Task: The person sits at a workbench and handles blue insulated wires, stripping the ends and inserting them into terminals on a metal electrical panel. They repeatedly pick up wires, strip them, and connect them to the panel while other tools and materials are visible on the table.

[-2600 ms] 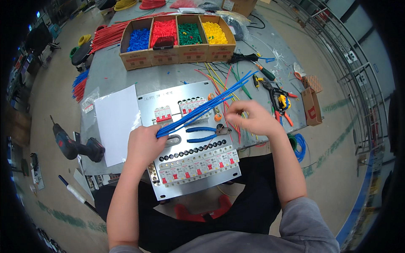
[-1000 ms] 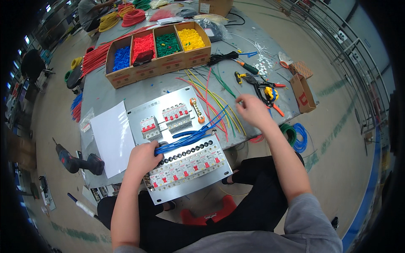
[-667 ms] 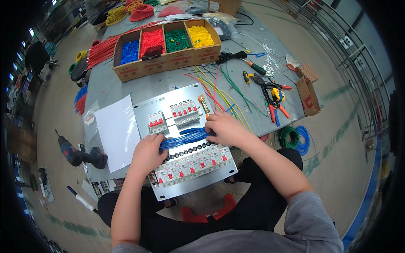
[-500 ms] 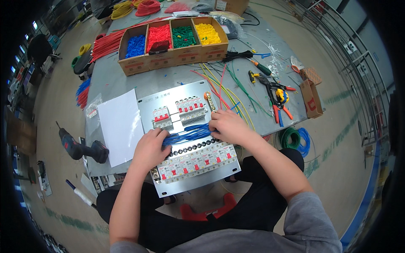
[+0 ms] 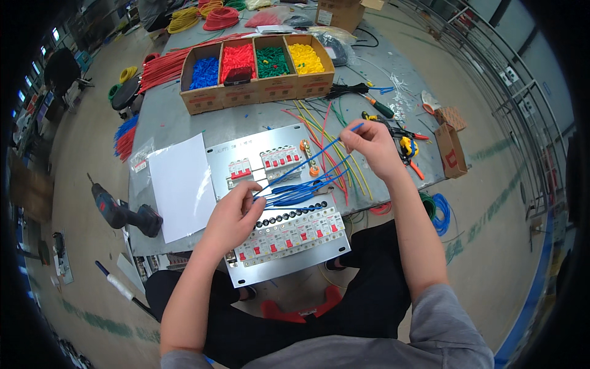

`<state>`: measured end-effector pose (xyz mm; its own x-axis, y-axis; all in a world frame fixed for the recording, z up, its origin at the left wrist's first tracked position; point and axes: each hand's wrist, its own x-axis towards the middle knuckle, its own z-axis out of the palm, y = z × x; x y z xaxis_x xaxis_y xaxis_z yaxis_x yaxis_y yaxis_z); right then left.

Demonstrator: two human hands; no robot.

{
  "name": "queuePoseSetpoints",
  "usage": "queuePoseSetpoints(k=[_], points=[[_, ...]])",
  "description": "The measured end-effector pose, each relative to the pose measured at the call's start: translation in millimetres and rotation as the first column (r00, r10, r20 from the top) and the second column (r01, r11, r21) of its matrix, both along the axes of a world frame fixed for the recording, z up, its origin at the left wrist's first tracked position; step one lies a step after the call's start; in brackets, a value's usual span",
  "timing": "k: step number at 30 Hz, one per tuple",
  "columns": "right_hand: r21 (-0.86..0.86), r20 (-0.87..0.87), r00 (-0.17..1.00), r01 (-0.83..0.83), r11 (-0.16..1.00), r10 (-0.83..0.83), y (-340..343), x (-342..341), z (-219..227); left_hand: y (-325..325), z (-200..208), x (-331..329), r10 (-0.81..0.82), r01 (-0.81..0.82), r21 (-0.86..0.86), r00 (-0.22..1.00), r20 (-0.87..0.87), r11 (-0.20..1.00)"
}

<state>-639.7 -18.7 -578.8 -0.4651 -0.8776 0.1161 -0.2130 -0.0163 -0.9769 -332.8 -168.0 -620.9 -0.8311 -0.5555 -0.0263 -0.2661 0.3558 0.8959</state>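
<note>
Bundle of thin blue plastic-coated wires (image 5: 298,195) is lying loosely fanned across the middle of a flat silver metal panel (image 5: 295,264), ends spreading rightward. One straight blue wire (image 5: 301,165) is rising from it on a slant. Just changed: both hands were on the bundle half a second ago; now the right hand (image 5: 373,147) is up and away, pinching that single wire near its far end. Probably means one wire is being separated while the rest are staying down. Left hand (image 5: 235,211) is curling thumb and fingers around the bundle's left ends; can't tell whether it's actually gripping.

On the panel: row of round black fittings (image 5: 289,216) is running just below the bundle, then a long row of white breakers with red switches (image 5: 289,243). Above the bundle, a small white breaker block with red levers (image 5: 241,172) and a brass terminal strip with orange ends (image 5: 309,158) are sitting. Panel is resting partly on the grey bench (image 5: 166,132), near edge overhanging the lap.

Farther out: blank-looking white sheet (image 5: 181,190) is lying left, loose red and yellow wires (image 5: 363,184) right, four-section cardboard box (image 5: 239,96) is standing behind.
</note>
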Motion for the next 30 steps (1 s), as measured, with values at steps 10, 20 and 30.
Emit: queuePoseSetpoints(k=[10, 20, 30], points=[[-0.200, 0.242, 0.970, 0.023, 0.979, 0.026, -44.7, 18.4, 8.1, 16.2, 0.2, -26.6, 0.027, 0.206, 0.826, 0.966, -0.258, 0.524], [-0.123, 0.323, 0.922, -0.182, 0.976, 0.213, -64.6, 51.1, 6.8, 13.7, 3.0, -30.4, 0.009, 0.296, 0.876, 0.946, -0.323, 0.380], [-0.312, 0.456, 0.846, -0.140, 0.940, 0.277, -67.6, 62.9, -6.7, 19.6, 14.8, -27.7, 0.057, 0.325, 0.903, 0.934, -0.354, 0.282]])
